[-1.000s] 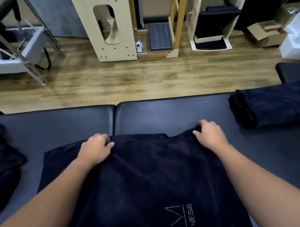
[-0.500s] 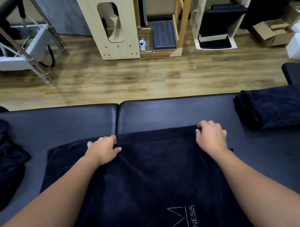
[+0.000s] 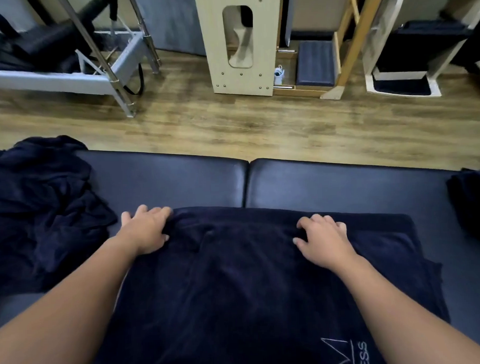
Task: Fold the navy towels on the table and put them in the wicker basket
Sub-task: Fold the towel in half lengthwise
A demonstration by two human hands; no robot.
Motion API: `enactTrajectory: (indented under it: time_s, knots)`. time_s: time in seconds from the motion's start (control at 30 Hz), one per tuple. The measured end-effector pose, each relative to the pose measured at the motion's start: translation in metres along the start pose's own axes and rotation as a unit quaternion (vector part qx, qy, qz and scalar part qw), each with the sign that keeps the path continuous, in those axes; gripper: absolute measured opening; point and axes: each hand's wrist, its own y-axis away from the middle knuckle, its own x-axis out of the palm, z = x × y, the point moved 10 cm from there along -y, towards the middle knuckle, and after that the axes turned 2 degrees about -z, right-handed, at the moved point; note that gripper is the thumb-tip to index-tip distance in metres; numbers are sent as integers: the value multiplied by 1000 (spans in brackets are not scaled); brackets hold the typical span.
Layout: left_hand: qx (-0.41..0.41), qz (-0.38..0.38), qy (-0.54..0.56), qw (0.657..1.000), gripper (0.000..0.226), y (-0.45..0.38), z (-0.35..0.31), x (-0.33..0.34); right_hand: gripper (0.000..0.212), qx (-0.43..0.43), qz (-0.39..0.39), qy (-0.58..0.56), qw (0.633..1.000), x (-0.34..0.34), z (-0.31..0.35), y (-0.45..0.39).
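A navy terry towel with a pale printed logo (image 3: 264, 290) lies spread on the black padded vinyl worktop (image 3: 165, 184), mid-fold by my reading. The left hand (image 3: 146, 230) rests at its far left corner with fingers spread and released; the right hand (image 3: 321, 240) lies on the cloth near the far edge, fingers loosely bent, seemingly grasping nothing. Next, both need a firm hold of an edge to fold. A crumpled heap of navy towels (image 3: 41, 210) waits left; no wicker basket is in view.
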Motion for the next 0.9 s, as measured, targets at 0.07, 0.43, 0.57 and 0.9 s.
enactTrajectory:
  time_s: [0.07, 0.43, 0.57, 0.9]
  knots:
    - [1, -4, -9, 1000, 39, -7, 7, 3, 31, -19, 39, -37, 998, 2, 17, -2]
    - [62, -37, 349, 934, 19, -25, 65, -16, 21, 84, 125, 49, 987, -21, -37, 7]
    - [-7, -142, 279, 950, 14, -25, 90, -22, 12, 105, -68, 50, 991, -70, -33, -9]
    - [-58, -90, 289, 951, 10, -22, 87, 22, 27, 173, -38, 90, 980, -32, -41, -13]
